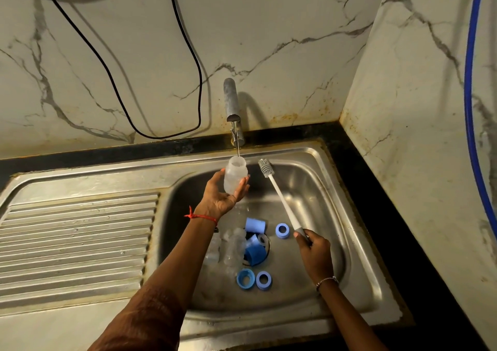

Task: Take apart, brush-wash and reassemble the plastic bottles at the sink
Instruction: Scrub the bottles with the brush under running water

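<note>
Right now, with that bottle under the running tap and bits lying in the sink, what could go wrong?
The wet bottle sits between thumb and fingers of the left hand and might slip onto the parts below. Blue caps and clear bottles crowd the drain, so water could back up. The right hand holds the brush at its handle's very end, so the head may wobble.

A steel sink [317, 178] set in a dark tabletop [357, 162] holds clear bottles [234, 246] and blue caps [255, 225] below the left hand [224, 194]. One blue ring [282, 229] lies just beside the right hand [313, 246], and two more blue rings [263, 280] lie between the forearms.
</note>
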